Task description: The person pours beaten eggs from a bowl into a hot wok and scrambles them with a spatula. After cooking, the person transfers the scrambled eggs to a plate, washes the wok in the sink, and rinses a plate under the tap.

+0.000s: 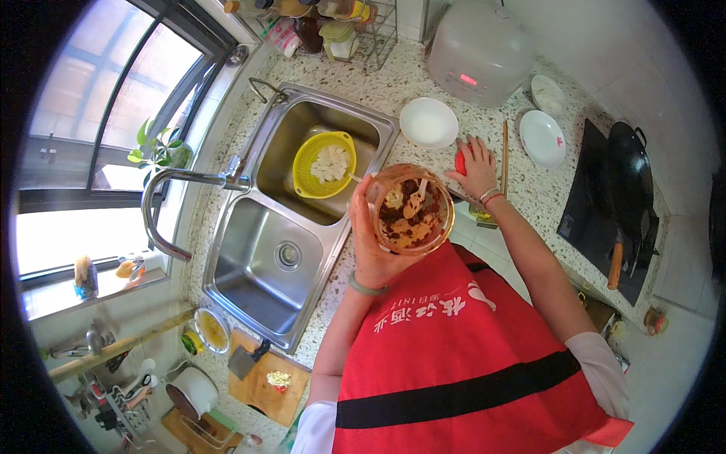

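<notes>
Mid-frame, left hand [370, 246], fingers clamped, holds a round clear sauce-smeared jar [448, 219]; right hand [479, 174], fingers spread, touches a red rounded object [460, 162]

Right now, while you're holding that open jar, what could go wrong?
First, only the left hand holds the open clear jar, so it might slip and splash dark red sauce on the red apron. Second, a sauce-smeared spoon is inside; if the jar tips, the spoon could slide out and drip. Third, the right hand, on a small red object, is close to the wooden chopsticks; a sideways bump might make them roll.
</notes>
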{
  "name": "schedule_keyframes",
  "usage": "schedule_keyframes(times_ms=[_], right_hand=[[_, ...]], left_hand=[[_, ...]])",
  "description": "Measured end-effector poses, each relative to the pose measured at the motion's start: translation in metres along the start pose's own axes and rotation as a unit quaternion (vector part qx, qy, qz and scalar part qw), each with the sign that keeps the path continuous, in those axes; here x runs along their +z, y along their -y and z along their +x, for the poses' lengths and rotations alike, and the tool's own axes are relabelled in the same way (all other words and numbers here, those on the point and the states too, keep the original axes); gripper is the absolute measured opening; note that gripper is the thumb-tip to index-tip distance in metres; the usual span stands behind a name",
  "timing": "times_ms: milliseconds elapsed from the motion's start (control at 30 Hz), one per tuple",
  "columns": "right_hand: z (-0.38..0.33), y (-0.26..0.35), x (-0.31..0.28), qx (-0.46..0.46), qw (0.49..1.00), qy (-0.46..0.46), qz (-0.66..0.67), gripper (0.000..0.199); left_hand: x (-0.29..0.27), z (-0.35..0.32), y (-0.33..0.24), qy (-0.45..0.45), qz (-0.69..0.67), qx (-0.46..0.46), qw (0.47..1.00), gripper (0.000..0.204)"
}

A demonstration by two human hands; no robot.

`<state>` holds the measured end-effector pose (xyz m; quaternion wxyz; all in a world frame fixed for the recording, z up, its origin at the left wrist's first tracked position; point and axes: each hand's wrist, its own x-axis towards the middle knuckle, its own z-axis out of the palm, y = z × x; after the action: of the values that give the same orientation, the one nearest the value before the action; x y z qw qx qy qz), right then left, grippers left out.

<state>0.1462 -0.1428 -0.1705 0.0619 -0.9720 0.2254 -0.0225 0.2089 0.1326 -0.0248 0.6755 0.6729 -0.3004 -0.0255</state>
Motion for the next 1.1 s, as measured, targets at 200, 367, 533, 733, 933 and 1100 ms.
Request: schedule_keyframes(times_ms=[200,367,533,733,933,1100], right_hand=[[0.02,-0.002,-0.007,0.129,0.952,-0.01,0.277,0.053],[0.049,0.042,-0.013,0.326,0.622,0.166,0.692,0.038],[0.083,0.043,0.004,0.301,0.554,0.131,0.765,0.038],[0.065,0.062,-0.07,0.21,0.78,0.064,0.586,0.025],[-0.003,0.122,-0.208,-0.329,0.918,-0.11,0.194,0.01],[-0.012,0.159,-0.219,-0.299,0.95,0.057,-0.071,0.009]], left_hand=[[-0.014,0.015,0.018,0.063,0.027,-0.001,0.998,0.134],[-0.017,0.019,0.022,0.06,0.043,-0.014,0.997,0.134],[-0.018,0.021,0.022,0.05,0.039,0.013,0.998,0.133],[-0.023,0.026,0.015,0.032,0.115,-0.003,0.993,0.117],[-0.022,0.03,0.019,0.048,0.216,0.044,0.974,0.115],[-0.017,0.037,0.007,0.113,0.211,0.065,0.969,0.122]])
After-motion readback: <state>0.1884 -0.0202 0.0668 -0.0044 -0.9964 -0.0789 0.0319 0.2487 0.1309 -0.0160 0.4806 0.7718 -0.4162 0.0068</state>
